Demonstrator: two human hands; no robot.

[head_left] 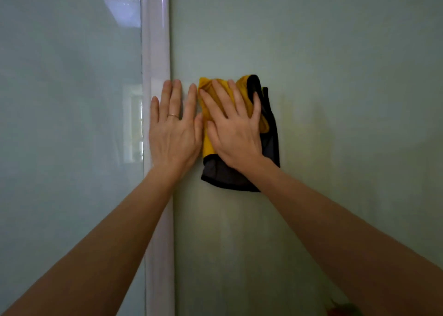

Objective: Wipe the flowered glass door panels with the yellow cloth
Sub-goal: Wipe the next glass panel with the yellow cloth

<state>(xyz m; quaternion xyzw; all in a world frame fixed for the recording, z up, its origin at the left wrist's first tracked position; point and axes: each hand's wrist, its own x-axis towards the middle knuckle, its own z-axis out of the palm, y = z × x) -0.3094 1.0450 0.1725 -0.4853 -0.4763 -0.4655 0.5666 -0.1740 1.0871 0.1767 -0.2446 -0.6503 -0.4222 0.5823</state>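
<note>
**Both palms flat on the door, cloth under the R one**

The person stands close to the door, both bare arms stretched out at abt chest height. The R hand (236, 133) lies flat on the cloth (269, 144), fingers straight and fanned apart, pressing it against the R panel (335, 99). There is no pinch and no curl round it, just the palm and fingers on top. The cloth is bunched and folded. Its yellow side shows at the top and btw the two hands, and its grey side w/ a black hem hangs out below the wrist and to the right.

The L hand (173, 133) is flat too, fingers straight and only slightly apart, holding nothing. It sits across the seam: the outer fingers are over the white frame (157, 52), and the index finger and thumb are on the R panel. The thumb is just beside the cloth's left edge. There is a thin ring (173, 116) on one finger.

The L panel (72, 123), left of the frame, is shinier and carries a pale window reflection (134, 123). In the bottom R corner there is a blurred orange-green patch (342, 309); can't tell what it is.
</note>
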